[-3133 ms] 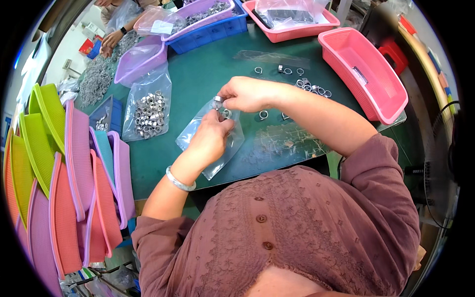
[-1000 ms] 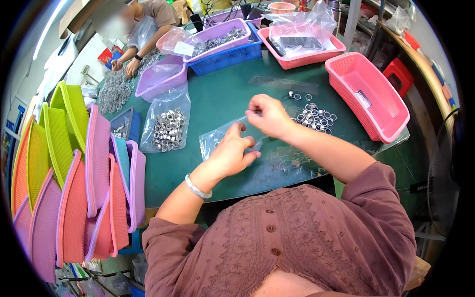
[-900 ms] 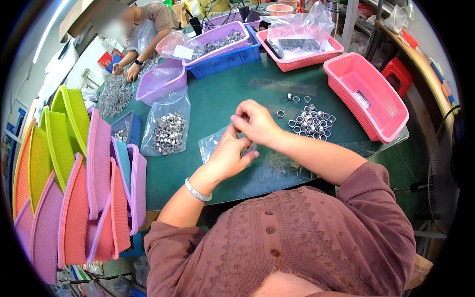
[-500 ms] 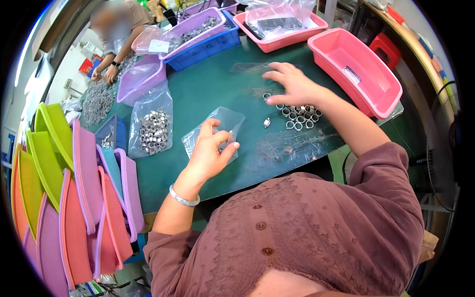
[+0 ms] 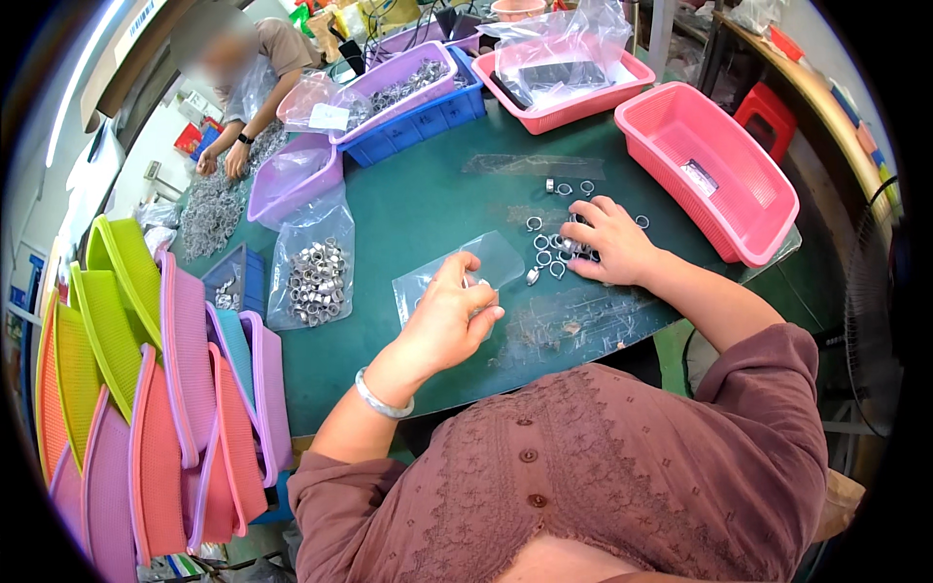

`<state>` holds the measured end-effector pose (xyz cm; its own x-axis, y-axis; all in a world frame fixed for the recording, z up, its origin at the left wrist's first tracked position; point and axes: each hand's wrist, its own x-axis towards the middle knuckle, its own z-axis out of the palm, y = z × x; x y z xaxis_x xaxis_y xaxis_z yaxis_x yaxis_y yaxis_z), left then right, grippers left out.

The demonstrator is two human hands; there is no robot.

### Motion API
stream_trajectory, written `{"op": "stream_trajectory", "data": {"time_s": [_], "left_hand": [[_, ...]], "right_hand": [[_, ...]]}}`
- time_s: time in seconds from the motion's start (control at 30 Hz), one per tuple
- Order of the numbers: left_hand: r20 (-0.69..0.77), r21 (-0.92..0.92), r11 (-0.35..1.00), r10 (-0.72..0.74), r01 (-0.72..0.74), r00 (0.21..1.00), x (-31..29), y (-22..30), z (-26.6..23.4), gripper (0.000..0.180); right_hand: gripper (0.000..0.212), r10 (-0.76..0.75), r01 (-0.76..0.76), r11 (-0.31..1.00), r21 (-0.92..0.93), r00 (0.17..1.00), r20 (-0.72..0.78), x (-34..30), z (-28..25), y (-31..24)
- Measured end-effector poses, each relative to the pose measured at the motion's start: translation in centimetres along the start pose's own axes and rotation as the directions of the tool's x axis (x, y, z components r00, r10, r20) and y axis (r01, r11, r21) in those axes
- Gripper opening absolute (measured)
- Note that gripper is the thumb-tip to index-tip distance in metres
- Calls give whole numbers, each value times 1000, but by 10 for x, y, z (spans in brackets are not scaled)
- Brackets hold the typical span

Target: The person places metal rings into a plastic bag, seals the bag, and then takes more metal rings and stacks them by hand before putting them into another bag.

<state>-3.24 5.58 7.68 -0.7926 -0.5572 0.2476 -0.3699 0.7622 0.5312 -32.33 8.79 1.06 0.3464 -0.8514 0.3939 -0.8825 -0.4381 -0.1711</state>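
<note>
1. A person sits at the near edge of a green table (image 5: 418, 199), both bare hands over its surface.

2. The left hand (image 5: 449, 313) rests on a flat clear bag (image 5: 501, 257) near the table's near edge. Its forefinger and thumb stand apart, the other fingers curled; whether these pinch the plastic, I cannot tell. The hand's weight probably keeps the thin bag from sliding.

3. The right hand (image 5: 614, 245) lies over loose metal rings (image 5: 543, 258), to the right of the bag. Its fingers are spread wide and bent down onto the rings, with none visibly gripped – the spread seems to suit gathering or sorting small round pieces.

4. Those rings sit in a loose patch between the bag and the right-hand pink basket (image 5: 708, 185), probably to keep them within easy reach. Three more lie just beyond, toward the far edge.

5. Toward the table's left edge, a clear bag full of rings (image 5: 319, 284) lies apart from the loose ones, perhaps so the two don't mix.

6. At the far left corner, a co-worker's hands (image 5: 236, 160) are at a heap of grey parts (image 5: 212, 211).
</note>
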Motion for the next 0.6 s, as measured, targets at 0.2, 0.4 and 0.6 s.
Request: {"op": "stream_trajectory", "data": {"time_s": [0.2,0.4,0.6], "left_hand": [[16,35,998,-59,59,998,-4,-5,-6,12],[2,29,998,-47,47,999,-3,-6,-5,13],[6,25,999,-43,43,999,-1,-9,-3,19]], "right_hand": [[35,-29,28,999,-34,999,-26,13,3,5],[25,-35,36,999,-38,999,40,20,5,11],[19,51,-48,998,43,998,-49,21,4,16]]}}
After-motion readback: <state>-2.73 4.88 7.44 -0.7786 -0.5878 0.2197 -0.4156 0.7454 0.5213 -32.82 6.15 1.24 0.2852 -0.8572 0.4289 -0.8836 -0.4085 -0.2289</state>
